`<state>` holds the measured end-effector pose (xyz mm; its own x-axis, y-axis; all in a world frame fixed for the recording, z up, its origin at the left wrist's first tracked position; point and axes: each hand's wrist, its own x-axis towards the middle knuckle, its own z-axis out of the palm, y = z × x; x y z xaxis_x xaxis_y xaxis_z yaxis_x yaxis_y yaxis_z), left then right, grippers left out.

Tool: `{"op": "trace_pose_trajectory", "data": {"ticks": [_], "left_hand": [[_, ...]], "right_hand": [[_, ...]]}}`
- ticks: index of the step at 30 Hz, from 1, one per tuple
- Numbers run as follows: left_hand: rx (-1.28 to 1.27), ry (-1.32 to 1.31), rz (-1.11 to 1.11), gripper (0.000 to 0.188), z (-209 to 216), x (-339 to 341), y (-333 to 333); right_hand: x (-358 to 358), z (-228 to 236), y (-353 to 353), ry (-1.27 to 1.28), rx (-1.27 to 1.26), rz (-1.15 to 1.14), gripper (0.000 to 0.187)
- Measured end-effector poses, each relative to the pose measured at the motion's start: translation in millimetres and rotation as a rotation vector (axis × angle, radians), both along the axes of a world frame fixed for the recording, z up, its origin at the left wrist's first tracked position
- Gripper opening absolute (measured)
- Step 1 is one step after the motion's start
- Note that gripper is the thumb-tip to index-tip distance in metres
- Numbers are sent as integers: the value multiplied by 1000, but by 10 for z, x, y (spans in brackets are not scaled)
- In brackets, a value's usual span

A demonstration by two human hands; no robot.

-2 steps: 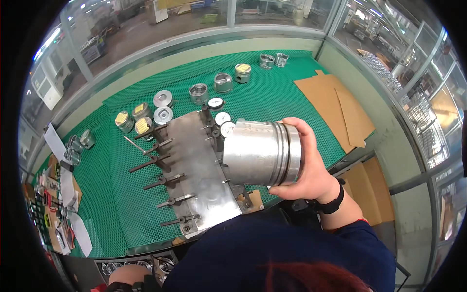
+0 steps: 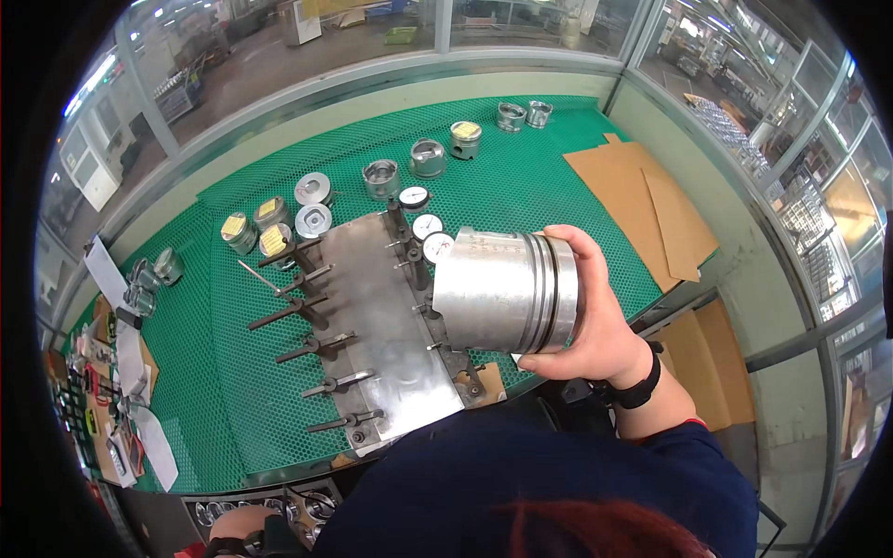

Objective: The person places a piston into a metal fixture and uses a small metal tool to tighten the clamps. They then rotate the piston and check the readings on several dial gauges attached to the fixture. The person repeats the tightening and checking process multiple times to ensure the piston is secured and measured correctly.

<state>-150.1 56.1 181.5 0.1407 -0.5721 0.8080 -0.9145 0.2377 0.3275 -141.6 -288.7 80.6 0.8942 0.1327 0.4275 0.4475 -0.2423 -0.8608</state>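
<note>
My right hand (image 2: 595, 321) grips a large silver piston (image 2: 488, 290) by its grooved end, thumb below and fingers over the top. The piston lies sideways in the air, its plain skirt pointing left, above the right edge of a flat metal plate fixture (image 2: 381, 307). Dark clamp-like arms (image 2: 326, 347) line that fixture's left side. Three round dial gauges (image 2: 427, 227) stand along its far right side, the nearest close to the piston. Of my left arm only a bare stretch of forearm (image 2: 240, 524) shows at the lower left; the hand itself is hidden.
Several smaller pistons (image 2: 381, 177) stand on the green mat (image 2: 521, 195), some with yellow labels. Cardboard sheets (image 2: 633, 205) lie at the right. Papers (image 2: 153, 446) and tools crowd the left edge. An open drawer (image 2: 214, 507) with metal parts sits below the bench.
The piston and my right hand have shifted very slightly to the right. The grip is the same.
</note>
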Motion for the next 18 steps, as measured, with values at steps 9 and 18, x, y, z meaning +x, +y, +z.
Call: {"op": "trace_pose_trajectory", "data": {"ticks": [9,18], "left_hand": [[16,11,46,13,-48,-19,55],[21,8,49,15,-87,-56,78]], "right_hand": [[82,-123,-6,175,210,1,118],[316,-286,-269,347,673,266,117]]}}
